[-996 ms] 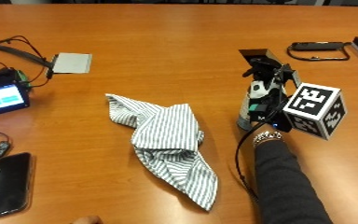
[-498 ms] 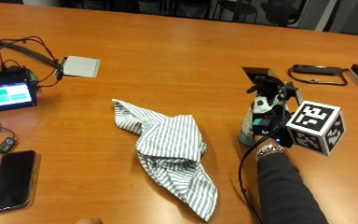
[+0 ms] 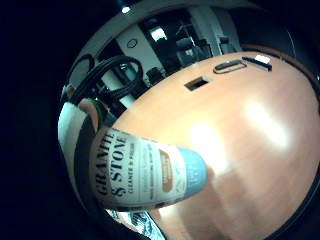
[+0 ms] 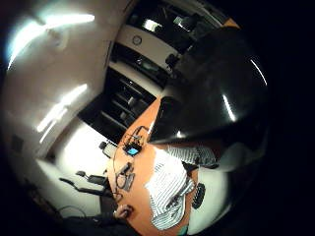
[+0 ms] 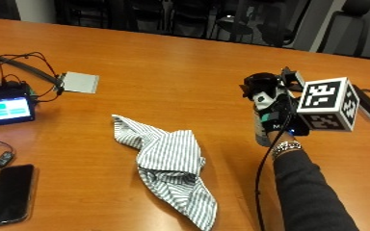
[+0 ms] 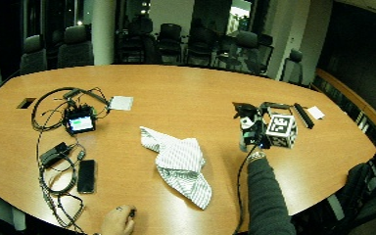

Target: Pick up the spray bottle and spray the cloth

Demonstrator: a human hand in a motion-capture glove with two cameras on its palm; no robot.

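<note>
Gripping: right hand (image 5: 276,120) wrapped around the spray bottle (image 5: 262,111), fingers curled on its body.
Bottle: upright, black spray head on top, above the table (image 5: 172,67), near its right side; contact with the surface cannot be told.
Label: "GRANITE & STONE" readable in the little finger side view (image 3: 145,172).
Cloth (image 5: 169,166): striped, crumpled, flat on the table, well apart from the bottle.
Nearby: phone (image 5: 8,192) and small screen (image 5: 6,108) at the left edge.
</note>
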